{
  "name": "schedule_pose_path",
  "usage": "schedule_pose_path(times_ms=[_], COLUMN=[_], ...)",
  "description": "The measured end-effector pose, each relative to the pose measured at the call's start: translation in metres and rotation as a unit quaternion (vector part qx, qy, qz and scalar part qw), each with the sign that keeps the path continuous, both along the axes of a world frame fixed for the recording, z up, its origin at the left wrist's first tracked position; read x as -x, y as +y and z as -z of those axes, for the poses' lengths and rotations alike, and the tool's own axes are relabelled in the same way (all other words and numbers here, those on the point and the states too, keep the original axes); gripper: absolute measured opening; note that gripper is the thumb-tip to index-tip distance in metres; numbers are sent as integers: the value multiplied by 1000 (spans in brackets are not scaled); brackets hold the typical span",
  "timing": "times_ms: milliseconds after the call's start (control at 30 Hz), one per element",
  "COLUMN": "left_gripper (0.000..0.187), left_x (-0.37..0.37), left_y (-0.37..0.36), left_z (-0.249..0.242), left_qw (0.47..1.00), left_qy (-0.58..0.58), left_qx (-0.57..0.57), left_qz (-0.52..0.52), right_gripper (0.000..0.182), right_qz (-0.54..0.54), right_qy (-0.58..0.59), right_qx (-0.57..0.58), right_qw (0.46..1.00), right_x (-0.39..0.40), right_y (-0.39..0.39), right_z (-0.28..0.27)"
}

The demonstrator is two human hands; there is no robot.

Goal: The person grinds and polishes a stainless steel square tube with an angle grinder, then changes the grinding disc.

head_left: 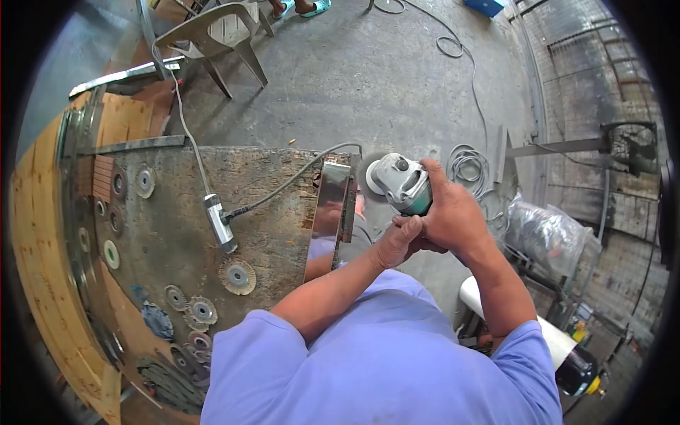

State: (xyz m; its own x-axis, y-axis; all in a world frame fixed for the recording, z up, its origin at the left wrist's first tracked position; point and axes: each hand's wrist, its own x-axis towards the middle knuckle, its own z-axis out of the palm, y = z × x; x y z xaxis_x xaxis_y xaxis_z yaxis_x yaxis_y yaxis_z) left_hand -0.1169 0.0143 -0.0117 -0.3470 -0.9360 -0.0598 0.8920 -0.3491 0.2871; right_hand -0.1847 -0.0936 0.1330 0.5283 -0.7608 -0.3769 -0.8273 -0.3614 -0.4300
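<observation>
An angle grinder (402, 183) with a grey head and a green body is held just off the right edge of the workbench, its disc at the left side of the head. My right hand (457, 216) is wrapped round its body. Below it my left hand (400, 242) is closed against the grinder's underside and my right hand; its fingers are partly hidden. A shiny metal bar (328, 219) lies along the bench's right edge, left of the grinder.
On the wooden workbench (273, 177) lie a metal cylinder with a cable (220, 224) and several round discs (237, 276). A plastic chair (212, 35) stands beyond. Coiled cable (469, 170), a wrapped bundle (544, 230) and a gas cylinder (577, 368) are at the right.
</observation>
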Motion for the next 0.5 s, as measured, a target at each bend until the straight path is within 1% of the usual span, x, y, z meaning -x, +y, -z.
schedule_pose_path(times_ms=[33,133,233,267,333,500], left_gripper=[75,82,82,82,82,92], left_x=[-1,1,-3,-5,-10,-17], left_y=[-2,-3,-5,-6,-11,-16], left_z=[6,8,2,-1,-7,-16], left_qw=[1000,999,997,996,994,991], left_qy=[13,25,54,65,80,107], left_qx=[18,6,-27,-33,-41,-36], left_qz=[-16,-38,-51,-56,-61,-71], right_gripper=[100,101,101,101,101,101], right_qz=[-7,-71,-87,-89,-102,-114], right_qy=[15,47,98,78,84,132], right_qx=[7,18,5,13,25,20], right_qw=[1000,996,991,993,991,984], right_x=[-4,-12,-31,-35,-40,-56], right_y=[-2,-7,-8,-8,-11,-16], right_z=[2,11,0,0,0,-7])
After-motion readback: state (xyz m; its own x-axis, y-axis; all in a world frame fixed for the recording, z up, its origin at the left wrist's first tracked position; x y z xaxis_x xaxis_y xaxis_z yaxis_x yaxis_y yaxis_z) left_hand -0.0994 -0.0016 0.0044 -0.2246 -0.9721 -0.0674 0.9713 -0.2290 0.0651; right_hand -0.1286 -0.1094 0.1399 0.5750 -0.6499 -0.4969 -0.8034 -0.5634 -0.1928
